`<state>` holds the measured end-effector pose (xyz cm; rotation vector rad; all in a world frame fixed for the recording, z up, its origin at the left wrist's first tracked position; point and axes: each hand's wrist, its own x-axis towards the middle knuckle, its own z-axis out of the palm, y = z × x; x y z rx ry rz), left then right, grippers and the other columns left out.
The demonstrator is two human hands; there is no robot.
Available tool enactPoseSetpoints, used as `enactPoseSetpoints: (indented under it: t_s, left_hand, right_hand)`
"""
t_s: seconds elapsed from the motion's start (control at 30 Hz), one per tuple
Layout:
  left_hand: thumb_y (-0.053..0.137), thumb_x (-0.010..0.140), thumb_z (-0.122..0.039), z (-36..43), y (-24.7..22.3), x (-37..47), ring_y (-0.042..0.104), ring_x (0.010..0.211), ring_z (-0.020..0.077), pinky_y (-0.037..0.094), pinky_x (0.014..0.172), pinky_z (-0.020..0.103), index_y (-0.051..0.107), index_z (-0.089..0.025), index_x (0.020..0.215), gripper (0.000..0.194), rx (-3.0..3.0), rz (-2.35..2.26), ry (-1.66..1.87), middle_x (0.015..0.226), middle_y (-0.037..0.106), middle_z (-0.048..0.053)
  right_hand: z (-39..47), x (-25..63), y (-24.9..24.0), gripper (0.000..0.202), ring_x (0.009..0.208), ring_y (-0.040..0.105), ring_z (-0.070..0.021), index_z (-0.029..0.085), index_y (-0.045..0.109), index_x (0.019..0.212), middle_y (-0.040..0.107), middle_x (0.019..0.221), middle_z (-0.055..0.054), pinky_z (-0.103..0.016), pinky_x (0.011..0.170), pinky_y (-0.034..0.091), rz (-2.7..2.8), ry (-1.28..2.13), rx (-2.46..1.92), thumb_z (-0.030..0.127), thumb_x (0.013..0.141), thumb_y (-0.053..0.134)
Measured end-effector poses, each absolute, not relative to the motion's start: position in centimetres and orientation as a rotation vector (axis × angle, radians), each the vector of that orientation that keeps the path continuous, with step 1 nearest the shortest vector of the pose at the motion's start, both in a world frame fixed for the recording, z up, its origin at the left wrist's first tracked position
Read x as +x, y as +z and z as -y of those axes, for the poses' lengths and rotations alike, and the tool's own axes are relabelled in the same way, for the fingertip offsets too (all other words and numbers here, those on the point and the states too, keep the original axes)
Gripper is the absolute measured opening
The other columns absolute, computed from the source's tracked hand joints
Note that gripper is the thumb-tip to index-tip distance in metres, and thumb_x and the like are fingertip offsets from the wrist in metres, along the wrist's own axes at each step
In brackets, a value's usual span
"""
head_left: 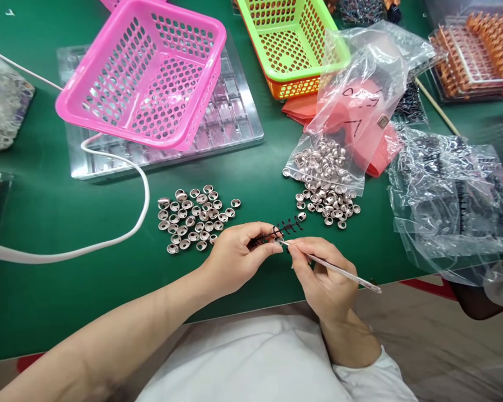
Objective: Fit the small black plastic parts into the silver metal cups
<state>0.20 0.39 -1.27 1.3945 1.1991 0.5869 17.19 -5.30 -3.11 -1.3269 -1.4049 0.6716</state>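
Observation:
Between the fingers of my left hand [238, 257] is a thin black branched strip [291, 226], its prongs sticking out past the fingertips to the right. My right hand [327, 276] grips a slim metal tool like tweezers [343, 272], held as one holds a pen. The tool's tip meets a small silvery piece at my left fingertips; its kind is too small to make out. Left of my hands lie several small silver cup-shaped rings [190, 220]. A second heap of such silver rings [333, 204] spills from a clear plastic bag [360, 72] beyond my right hand.
A pink basket [197, 125] rests on a clear compartment tray [247, 120]. Behind are a green basket [293, 70] and a red cloth [377, 159]. Plastic bags with black parts [452, 195] lie right. A white cable [145, 195] crosses the left side; trays of orange parts [494, 50] stand back right.

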Motion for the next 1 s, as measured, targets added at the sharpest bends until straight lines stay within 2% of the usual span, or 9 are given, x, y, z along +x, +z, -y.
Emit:
enactPoseSetpoints:
  t_s: [0.43,0.7,1.0]
  left_hand:
    - [0.074,0.082,-0.035,-0.87,-1.17,-0.06,0.067,0.074,0.0173,0.055,0.07,0.026,0.074,-0.018,0.09,0.019,1.239,-1.151,0.527,0.081,0.074,0.003]
    - [0.073,0.082,-0.035,-0.9,-1.22,-0.16,0.068,0.079,0.0186,0.056,0.074,0.028,0.073,-0.016,0.092,0.022,1.208,-1.127,0.506,0.086,0.074,0.005]
    - [0.074,0.084,-0.036,-0.63,-1.71,-0.25,0.069,0.082,0.0196,0.057,0.077,0.029,0.074,-0.017,0.095,0.023,1.224,-1.114,0.501,0.09,0.075,0.006]
  right_hand:
    - [5.54,17.52,-3.26,0.018,0.076,0.075,-0.0179,0.025,0.066,0.097,0.076,0.092,-0.003,-0.033,0.066,0.067,1.238,0.728,-1.285,0.01,0.087,0.069]
    - [5.44,17.32,-3.28,0.018,0.078,0.074,-0.0184,0.024,0.067,0.096,0.076,0.09,-0.003,-0.032,0.063,0.067,1.183,0.723,-1.246,0.01,0.086,0.07]
    - [5.5,17.63,-3.14,0.025,0.085,0.075,-0.0186,0.025,0.067,0.101,0.077,0.093,-0.003,-0.032,0.072,0.066,1.343,0.729,-1.251,0.005,0.085,0.069]
